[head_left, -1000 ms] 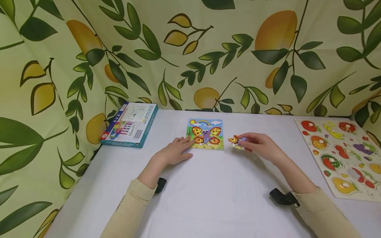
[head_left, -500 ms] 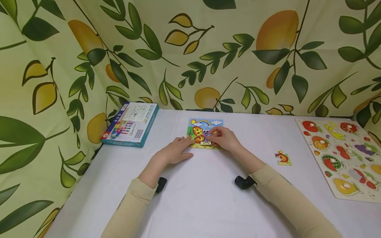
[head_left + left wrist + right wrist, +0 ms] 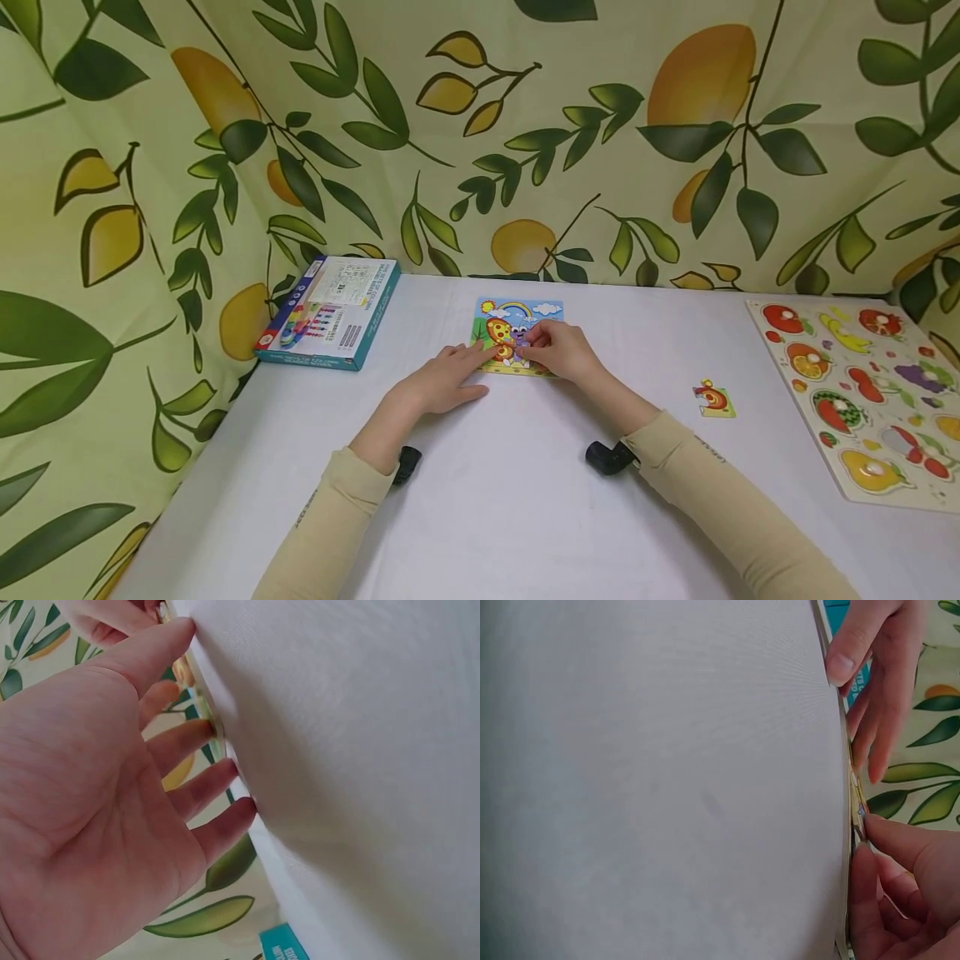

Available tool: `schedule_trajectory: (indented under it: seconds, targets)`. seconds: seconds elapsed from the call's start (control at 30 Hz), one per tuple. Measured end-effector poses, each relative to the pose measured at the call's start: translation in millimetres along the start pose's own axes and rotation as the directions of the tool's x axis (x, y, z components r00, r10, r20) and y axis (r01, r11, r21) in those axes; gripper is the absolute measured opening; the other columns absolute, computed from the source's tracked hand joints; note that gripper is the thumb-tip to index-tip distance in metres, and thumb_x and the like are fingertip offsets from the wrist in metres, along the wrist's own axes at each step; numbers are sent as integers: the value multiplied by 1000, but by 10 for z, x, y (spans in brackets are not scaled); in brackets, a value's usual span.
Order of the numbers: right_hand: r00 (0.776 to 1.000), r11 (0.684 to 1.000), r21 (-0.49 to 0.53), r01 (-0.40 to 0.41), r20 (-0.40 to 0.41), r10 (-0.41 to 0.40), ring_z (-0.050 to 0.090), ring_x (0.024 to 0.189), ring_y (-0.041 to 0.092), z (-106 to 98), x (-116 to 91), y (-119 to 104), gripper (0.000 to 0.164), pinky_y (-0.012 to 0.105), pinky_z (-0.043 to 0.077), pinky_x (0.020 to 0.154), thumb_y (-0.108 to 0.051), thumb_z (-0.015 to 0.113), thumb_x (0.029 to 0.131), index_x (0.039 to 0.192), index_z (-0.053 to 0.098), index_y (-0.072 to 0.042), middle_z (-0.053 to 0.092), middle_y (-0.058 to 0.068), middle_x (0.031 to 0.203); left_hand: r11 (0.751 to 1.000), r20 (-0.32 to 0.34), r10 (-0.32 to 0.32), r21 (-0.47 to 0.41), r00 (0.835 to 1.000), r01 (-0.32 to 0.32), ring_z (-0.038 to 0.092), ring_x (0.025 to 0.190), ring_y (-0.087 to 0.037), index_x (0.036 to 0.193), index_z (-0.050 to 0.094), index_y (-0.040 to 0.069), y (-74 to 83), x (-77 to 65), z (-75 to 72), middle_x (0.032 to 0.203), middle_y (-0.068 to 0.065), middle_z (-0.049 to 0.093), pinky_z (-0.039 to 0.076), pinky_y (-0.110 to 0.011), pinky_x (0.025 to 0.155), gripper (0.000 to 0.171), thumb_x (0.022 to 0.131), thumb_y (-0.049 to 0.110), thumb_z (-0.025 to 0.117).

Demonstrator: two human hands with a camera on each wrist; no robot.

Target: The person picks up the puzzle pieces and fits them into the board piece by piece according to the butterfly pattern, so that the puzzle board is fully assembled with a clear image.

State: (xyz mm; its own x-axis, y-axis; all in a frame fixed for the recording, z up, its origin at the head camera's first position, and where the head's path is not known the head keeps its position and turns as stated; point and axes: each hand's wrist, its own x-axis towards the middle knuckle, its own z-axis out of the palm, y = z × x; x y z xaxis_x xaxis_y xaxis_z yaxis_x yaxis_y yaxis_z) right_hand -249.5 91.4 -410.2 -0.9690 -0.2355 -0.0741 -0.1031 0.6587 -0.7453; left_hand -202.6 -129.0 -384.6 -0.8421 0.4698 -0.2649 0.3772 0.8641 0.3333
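Observation:
A small square butterfly jigsaw puzzle [image 3: 517,308] lies on the white-covered table in front of me. My left hand [image 3: 438,382] rests at its left edge, fingers spread and fairly straight, fingertips on the board. In the left wrist view the left palm [image 3: 97,772] shows with nothing gripped. Over the right half of the picture, my right hand [image 3: 566,350] pinches a puzzle piece [image 3: 859,817] between thumb and finger, low against the board. Its fingers hide most of that piece and the right wing. Another puzzle piece [image 3: 715,400], orange and green, lies loose to the right.
At the back left lies a teal-edged box [image 3: 330,312] with printed labels. On the right is a wooden fruit peg board [image 3: 870,400]. A leaf-and-fruit patterned curtain [image 3: 480,150] rises behind the white table [image 3: 510,500].
My right hand has carried the puzzle piece left onto the puzzle, then shifted only slightly. The loose piece, not seen at first, now shows on the right. The left hand stays put.

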Motion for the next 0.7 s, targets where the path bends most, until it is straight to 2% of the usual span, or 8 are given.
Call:
schedule_trajectory:
  seconds: [0.2, 0.5, 0.7]
  targets:
    - [1000, 1000, -24, 12, 8, -12, 50, 70, 19, -12, 6, -8, 26, 25, 38, 54, -26, 76, 87, 97, 64, -6, 56, 5, 76, 994, -3, 10, 106, 1000, -10, 29, 139, -35, 155, 29, 26, 18, 24, 18, 159, -8, 24, 35, -51, 108, 60, 101, 41, 51]
    - [999, 1000, -24, 18, 29, -17, 51, 60, 16, -19, 17, -24, 25, 24, 41, 52, -24, 75, 87, 96, 62, -5, 55, 4, 75, 994, -13, -10, 109, 1000, 11, 30, 138, -33, 153, 34, 25, 36, 28, 24, 159, -7, 25, 36, -49, 108, 59, 100, 41, 52]
    - [999, 999, -11, -31, 38, 32, 52, 59, 16, -29, 65, 0, 26, 23, 44, 52, -29, 72, 90, 99, 63, -6, 57, 5, 78, 994, -14, -6, 111, 1000, 8, 30, 139, -33, 153, 33, 25, 29, 34, 41, 159, -6, 25, 35, -49, 109, 59, 100, 41, 52]
